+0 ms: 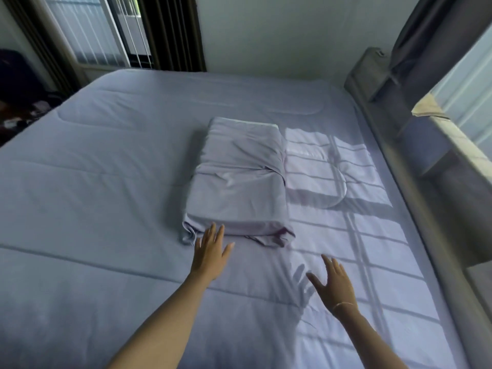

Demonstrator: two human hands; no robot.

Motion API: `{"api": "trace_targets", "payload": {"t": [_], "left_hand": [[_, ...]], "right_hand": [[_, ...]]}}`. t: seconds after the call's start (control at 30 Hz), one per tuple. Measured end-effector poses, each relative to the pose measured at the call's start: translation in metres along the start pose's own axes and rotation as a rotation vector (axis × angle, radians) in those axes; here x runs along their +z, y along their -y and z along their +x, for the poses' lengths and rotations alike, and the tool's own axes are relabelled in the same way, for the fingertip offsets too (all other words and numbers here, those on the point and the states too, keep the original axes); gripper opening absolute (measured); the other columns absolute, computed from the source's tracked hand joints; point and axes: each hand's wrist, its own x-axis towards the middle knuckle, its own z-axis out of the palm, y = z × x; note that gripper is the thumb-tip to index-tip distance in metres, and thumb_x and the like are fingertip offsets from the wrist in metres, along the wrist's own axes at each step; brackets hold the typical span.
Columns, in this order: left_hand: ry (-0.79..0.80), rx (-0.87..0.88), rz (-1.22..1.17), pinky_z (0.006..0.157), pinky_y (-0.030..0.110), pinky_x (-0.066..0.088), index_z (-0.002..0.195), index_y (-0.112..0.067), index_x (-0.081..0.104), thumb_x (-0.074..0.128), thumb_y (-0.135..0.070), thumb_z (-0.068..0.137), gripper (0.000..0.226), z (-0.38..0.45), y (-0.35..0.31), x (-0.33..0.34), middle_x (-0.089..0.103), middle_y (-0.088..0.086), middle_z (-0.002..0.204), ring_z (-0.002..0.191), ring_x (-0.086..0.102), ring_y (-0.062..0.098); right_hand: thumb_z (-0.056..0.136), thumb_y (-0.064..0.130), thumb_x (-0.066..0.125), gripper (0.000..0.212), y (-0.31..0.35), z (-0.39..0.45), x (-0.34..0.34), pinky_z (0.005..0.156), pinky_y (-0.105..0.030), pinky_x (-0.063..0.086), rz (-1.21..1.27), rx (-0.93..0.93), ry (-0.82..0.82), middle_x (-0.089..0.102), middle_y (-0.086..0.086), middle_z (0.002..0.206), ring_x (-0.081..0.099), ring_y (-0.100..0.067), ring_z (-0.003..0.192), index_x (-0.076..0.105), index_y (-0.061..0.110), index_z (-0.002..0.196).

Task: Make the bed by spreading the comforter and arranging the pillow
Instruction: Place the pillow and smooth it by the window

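Note:
A pale lilac comforter (93,182) lies spread flat over the whole bed. On it, near the middle, rests a pillow (239,177) in a matching lilac case, its loose open end bunched at the near side. My left hand (210,251) reaches forward with fingers straight, the fingertips at the pillow's near edge. My right hand (332,283) hovers over the comforter to the right of and nearer than the pillow, fingers spread, holding nothing, with a thin bracelet on its wrist.
A grey padded headboard (378,83) runs along the bed's right side beneath a window with a grey curtain (436,35). Sunlight falls in a barred patch on the bed's right half. A barred window (106,30) stands at the far left; dark clutter (18,102) lies beyond the left edge.

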Motion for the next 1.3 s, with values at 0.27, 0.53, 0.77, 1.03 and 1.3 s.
{"api": "trace_targets", "payload": {"t": [0.27, 0.53, 0.77, 1.03, 1.3], "left_hand": [[-0.108, -0.290, -0.182, 0.101, 0.047, 0.035, 0.141, -0.003, 0.035, 0.051, -0.046, 0.091, 0.068, 0.123, 0.090, -0.031, 0.042, 0.022, 0.140, 0.126, 0.043, 0.038], [0.095, -0.405, -0.201, 0.103, 0.048, 0.032, 0.139, -0.006, 0.033, 0.055, -0.059, 0.083, 0.080, 0.180, 0.117, -0.006, 0.046, 0.019, 0.138, 0.125, 0.046, 0.038], [0.086, -0.313, -0.158, 0.098, 0.041, 0.035, 0.117, -0.011, 0.051, 0.056, -0.045, 0.087, 0.046, 0.167, 0.120, -0.012, 0.058, 0.018, 0.125, 0.116, 0.053, 0.037], [0.206, -0.143, -0.138, 0.086, 0.033, 0.042, 0.111, -0.012, 0.058, 0.058, -0.042, 0.087, 0.038, 0.036, 0.142, -0.016, 0.069, 0.011, 0.110, 0.106, 0.060, 0.034], [0.263, -0.291, -0.388, 0.078, 0.036, 0.048, 0.077, -0.019, 0.053, 0.034, -0.088, 0.062, 0.073, 0.020, 0.176, -0.049, 0.065, 0.003, 0.081, 0.087, 0.063, 0.029]], "right_hand": [[0.080, 0.030, 0.072, 0.078, 0.125, 0.108, 0.017, 0.101, -0.036, 0.040, 0.169, -0.015, -0.023, 0.045, -0.009, 0.144, 0.047, -0.029, 0.126, 0.032, 0.015, 0.146], [0.087, 0.019, 0.050, 0.021, 0.143, 0.166, 0.059, 0.083, -0.039, 0.046, -0.220, 0.086, -0.053, 0.063, -0.013, 0.111, 0.059, -0.035, 0.101, 0.043, 0.016, 0.106], [0.091, 0.021, 0.047, 0.020, 0.143, 0.147, 0.056, 0.085, -0.038, 0.041, -0.332, -0.049, -0.121, 0.067, -0.011, 0.107, 0.062, -0.034, 0.099, 0.052, 0.017, 0.109], [0.083, 0.031, 0.061, 0.029, 0.097, 0.020, 0.062, 0.077, -0.038, 0.046, -0.340, -0.125, 0.095, 0.070, -0.010, 0.101, 0.063, -0.036, 0.096, 0.057, 0.015, 0.107], [0.083, 0.029, 0.055, 0.027, 0.081, 0.021, 0.011, 0.087, -0.030, 0.046, -0.076, 0.146, 0.247, 0.069, -0.008, 0.111, 0.062, -0.028, 0.106, 0.068, 0.016, 0.102]]}}
